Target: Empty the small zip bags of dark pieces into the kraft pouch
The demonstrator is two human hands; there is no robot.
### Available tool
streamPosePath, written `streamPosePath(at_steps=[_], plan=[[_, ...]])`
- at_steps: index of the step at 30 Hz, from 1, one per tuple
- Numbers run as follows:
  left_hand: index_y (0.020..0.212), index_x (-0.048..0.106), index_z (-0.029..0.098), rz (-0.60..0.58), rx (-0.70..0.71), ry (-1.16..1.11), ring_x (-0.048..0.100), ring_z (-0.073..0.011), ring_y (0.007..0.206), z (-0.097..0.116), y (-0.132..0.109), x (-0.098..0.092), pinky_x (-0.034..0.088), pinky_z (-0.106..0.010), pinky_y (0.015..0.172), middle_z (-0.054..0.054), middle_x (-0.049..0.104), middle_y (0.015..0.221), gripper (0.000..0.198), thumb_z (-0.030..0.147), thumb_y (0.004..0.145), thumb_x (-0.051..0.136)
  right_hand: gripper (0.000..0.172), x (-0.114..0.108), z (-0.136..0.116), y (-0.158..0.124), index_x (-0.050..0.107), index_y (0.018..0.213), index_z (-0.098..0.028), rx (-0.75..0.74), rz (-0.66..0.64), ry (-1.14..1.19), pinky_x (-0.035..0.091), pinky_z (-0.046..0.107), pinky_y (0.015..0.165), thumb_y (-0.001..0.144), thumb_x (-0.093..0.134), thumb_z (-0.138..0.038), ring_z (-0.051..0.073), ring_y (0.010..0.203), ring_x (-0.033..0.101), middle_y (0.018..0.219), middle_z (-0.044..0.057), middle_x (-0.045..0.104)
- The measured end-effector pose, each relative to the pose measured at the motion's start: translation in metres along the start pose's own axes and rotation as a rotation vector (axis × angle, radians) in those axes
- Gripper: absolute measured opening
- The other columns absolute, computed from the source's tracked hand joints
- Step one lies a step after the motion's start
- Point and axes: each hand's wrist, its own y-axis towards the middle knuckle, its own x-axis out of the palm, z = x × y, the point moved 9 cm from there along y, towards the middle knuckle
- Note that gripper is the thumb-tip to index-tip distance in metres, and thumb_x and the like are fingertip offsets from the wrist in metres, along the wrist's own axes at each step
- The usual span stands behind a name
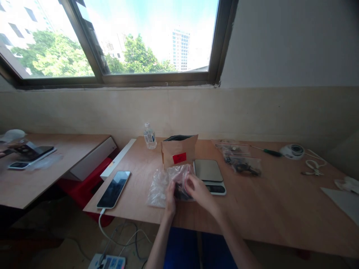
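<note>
Both my hands are on a clear zip bag (181,172) with something dark inside, close to the table's front edge. My left hand (170,198) wraps the bag's left side. With bent fingers, my right hand (198,188) pinches the bag's upper right edge. Another clear plastic bag (157,190) lies flat just left of my left hand. Behind them stands an open brown paper pouch (179,148) with a red label (179,158). To the right of the pouch is a small kitchen scale (209,172), its plate bare. What the dark contents are, I cannot make out.
A phone (113,189) on a white cable lies at left; a water bottle (150,136) stands behind. Rightward are bagged parts (244,164), a screwdriver (272,152), a dome camera (293,151) and a coiled cable (314,167). A second table (70,149) stands left.
</note>
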Motion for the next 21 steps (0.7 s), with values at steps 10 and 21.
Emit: streamPosePath(at_steps=[10, 21], plan=[[0.084, 0.065, 0.016, -0.275, 0.171, 0.153, 0.059, -0.0181, 0.086, 0.060, -0.008, 0.045, 0.044, -0.028, 0.081, -0.005, 0.065, 0.086, 0.037, 0.049, 0.083, 0.049, 0.045, 0.020, 0.002, 0.002, 0.054, 0.120, -0.024, 0.032, -0.325, 0.281, 0.047, 0.036, 0.086, 0.075, 0.063, -0.029, 0.020, 0.087, 0.061, 0.102, 0.004, 0.065], [0.110, 0.063, 0.019, -0.455, -0.067, 0.076, 0.059, -0.0260, 0.103, 0.065, -0.021, 0.051, 0.052, -0.032, 0.077, -0.011, 0.059, 0.121, 0.043, 0.042, 0.075, 0.063, 0.046, 0.007, 0.043, 0.006, 0.058, 0.112, -0.019, 0.236, -0.089, 0.476, 0.051, 0.034, 0.078, 0.071, 0.068, -0.038, 0.020, 0.085, 0.064, 0.097, 0.006, 0.067]])
